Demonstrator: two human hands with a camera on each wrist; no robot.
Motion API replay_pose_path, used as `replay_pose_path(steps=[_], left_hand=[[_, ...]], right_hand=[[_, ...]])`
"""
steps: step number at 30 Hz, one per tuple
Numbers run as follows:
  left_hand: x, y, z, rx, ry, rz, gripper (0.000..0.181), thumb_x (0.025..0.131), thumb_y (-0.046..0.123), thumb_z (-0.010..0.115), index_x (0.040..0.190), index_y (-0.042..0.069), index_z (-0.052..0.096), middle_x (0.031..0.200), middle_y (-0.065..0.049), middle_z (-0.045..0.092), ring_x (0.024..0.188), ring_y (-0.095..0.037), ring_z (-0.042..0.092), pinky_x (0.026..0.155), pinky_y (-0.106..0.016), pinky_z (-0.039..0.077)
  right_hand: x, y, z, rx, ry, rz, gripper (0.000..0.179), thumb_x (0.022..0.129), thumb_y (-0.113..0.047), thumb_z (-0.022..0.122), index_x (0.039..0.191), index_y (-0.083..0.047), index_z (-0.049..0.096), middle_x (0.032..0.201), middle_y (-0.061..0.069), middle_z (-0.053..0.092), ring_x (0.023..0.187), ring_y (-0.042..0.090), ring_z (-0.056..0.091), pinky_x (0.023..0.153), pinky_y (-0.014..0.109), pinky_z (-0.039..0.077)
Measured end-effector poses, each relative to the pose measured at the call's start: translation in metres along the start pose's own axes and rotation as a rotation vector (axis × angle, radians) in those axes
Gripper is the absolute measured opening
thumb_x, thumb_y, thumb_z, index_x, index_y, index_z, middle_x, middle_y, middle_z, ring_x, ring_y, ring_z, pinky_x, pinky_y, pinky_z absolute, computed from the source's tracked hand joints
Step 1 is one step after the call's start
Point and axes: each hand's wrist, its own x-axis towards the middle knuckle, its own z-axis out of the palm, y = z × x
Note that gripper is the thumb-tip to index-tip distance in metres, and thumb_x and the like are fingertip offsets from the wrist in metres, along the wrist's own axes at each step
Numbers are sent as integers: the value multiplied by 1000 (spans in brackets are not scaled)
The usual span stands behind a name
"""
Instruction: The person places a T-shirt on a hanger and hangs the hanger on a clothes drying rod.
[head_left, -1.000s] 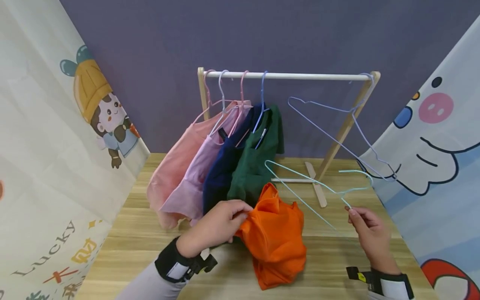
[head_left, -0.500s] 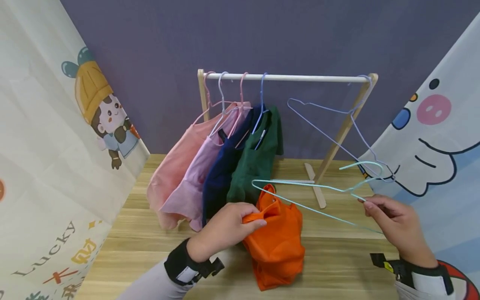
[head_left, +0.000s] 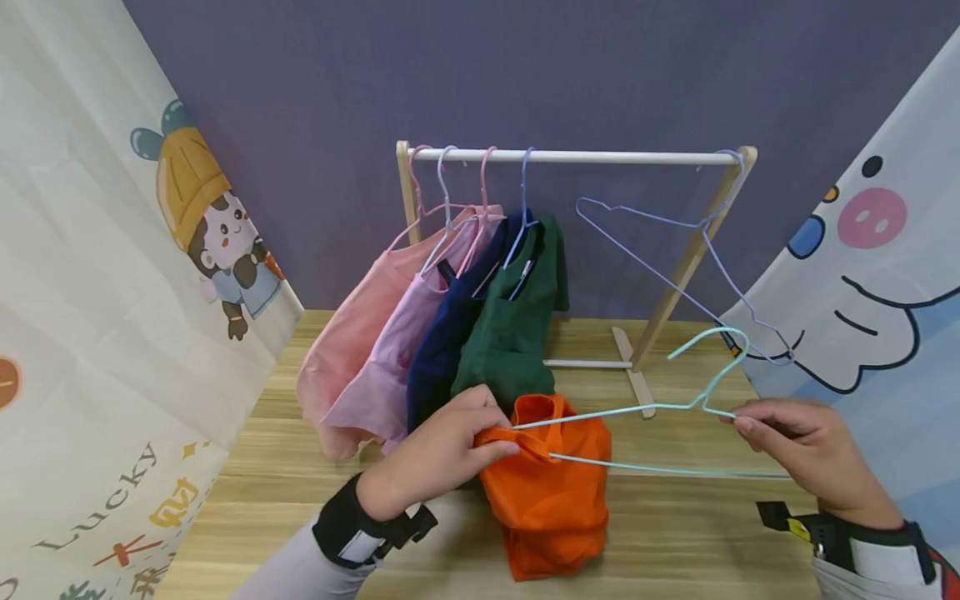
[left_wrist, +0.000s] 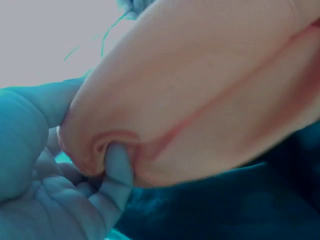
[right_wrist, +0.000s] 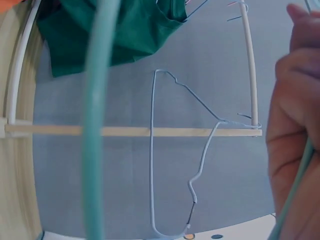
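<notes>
Garments in pink, lilac, navy and green hang at the left of the small wooden clothes rack (head_left: 570, 155), an empty lilac wire hanger (head_left: 675, 250) at its right. Near it on the wooden table (head_left: 675, 533) lies the crumpled orange top (head_left: 551, 500). The left hand (head_left: 442, 450) pinches its neckline open; the right hand (head_left: 813, 450) pinches the mint-green wire hanger (head_left: 645, 410), whose left tip enters the opening. Feeding it level should avoid snagging.
</notes>
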Motion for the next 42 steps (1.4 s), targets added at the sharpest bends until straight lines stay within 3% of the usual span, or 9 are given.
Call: replay_pose_path(steps=[4, 9, 15, 20, 26, 30, 33, 36, 42], left_hand=[[0, -1, -3, -62, -12, 78, 9, 88, 30, 62, 94, 24, 64, 91, 12, 50, 90, 0, 45, 79, -19, 44], [0, 0, -11, -198, -62, 168, 11, 91, 24, 58, 99, 24, 65, 96, 12, 62, 91, 1, 51, 84, -19, 48], [5, 3, -10, -345, -156, 263, 14, 92, 26, 56, 100, 23, 66, 97, 10, 64, 94, 0, 53, 86, -21, 48], [10, -1, 0, -375, -110, 278, 13, 90, 26, 59, 100, 24, 68, 97, 12, 63, 98, -1, 52, 88, -24, 47], [7, -8, 3, -207, 78, 184, 30, 82, 37, 67, 109, 26, 64, 105, 10, 58, 98, -3, 48, 86, -23, 46], [3, -5, 3, -13, 180, 138, 24, 79, 43, 69, 93, 24, 66, 86, 11, 56, 81, 1, 46, 71, -17, 46], [1, 1, 2, 177, 206, 173, 18, 84, 40, 65, 81, 23, 67, 73, 12, 61, 73, 2, 50, 67, -15, 48], [-1, 7, 2, 326, 234, 186, 16, 87, 35, 63, 85, 20, 70, 75, 10, 66, 71, 0, 55, 66, -17, 52], [-2, 9, 6, 455, 285, 122, 31, 85, 36, 65, 104, 12, 67, 83, 3, 65, 76, -9, 55, 70, -23, 54]], right_hand=[[-1, 2, -3, 124, -87, 6, 33, 74, 31, 44, 93, 11, 63, 70, 2, 54, 57, 13, 42, 40, 30, 29], [-1, 5, -5, 194, -162, 18, 34, 75, 32, 40, 96, 15, 61, 70, 3, 52, 58, 15, 43, 39, 30, 30], [7, 18, 7, 304, -275, -57, 41, 74, 32, 35, 98, 12, 61, 69, 5, 47, 56, 17, 42, 40, 31, 28], [14, 29, 28, 344, -304, -102, 42, 75, 31, 35, 98, 9, 62, 68, 5, 45, 53, 15, 39, 39, 30, 28], [7, 37, 39, 283, -217, -17, 38, 77, 29, 40, 97, 8, 64, 66, 3, 46, 53, 15, 39, 37, 32, 26], [4, 43, 42, 334, -220, -17, 40, 77, 31, 36, 99, 10, 62, 65, 4, 41, 51, 16, 35, 37, 33, 23], [3, 45, 44, 305, -185, 15, 36, 80, 27, 36, 98, 10, 62, 63, 3, 38, 49, 16, 32, 37, 32, 23], [5, 43, 46, 247, -119, 73, 28, 84, 22, 38, 96, 10, 61, 61, 2, 36, 47, 16, 31, 40, 33, 22], [9, 39, 55, 208, -14, 175, 18, 89, 14, 43, 96, 15, 59, 57, 2, 33, 46, 18, 27, 41, 35, 21]])
